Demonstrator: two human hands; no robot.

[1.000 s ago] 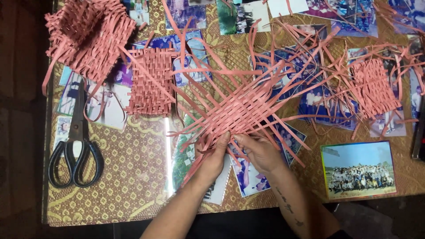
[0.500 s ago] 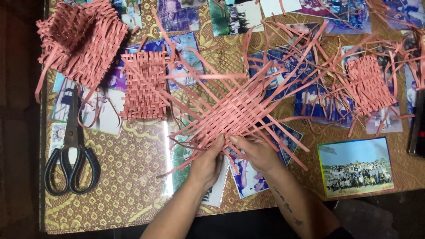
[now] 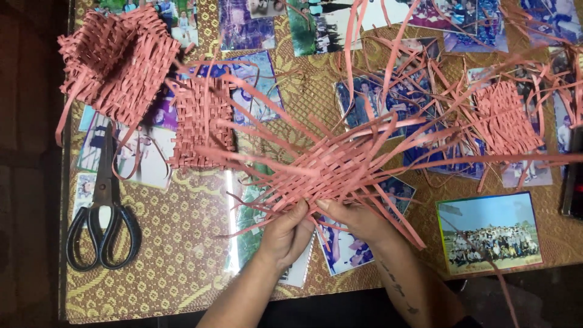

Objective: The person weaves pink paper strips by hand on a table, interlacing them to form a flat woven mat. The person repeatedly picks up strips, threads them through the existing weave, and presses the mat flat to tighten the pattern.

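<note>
Left hand: the left hand (image 3: 285, 234) is closed around the near edge of the half-woven strip mat (image 3: 331, 170), fingers curled over the strips, seemingly to pin the weave flat.
Right hand: the right hand (image 3: 355, 220) pinches strips at the same near edge, touching the left hand, thumb and fingers shut on the paper.
Mat in hand: mid-table, woven core tight, loose pink strips fanning out to every side, probably left long for further weaving.
Finished pieces: a small woven square (image 3: 201, 124) lies left of the mat; a woven basket (image 3: 115, 58) sits at the far left; another woven panel (image 3: 505, 118) lies right.
Scissors: black-handled scissors (image 3: 103, 206) lie closed on the left, well apart from both hands.
Surface: a table (image 3: 182, 267) with a gold patterned cloth under clear glass, with photographs (image 3: 489, 234) beneath.
Room: dark floor at the left edge; little else shows.
</note>
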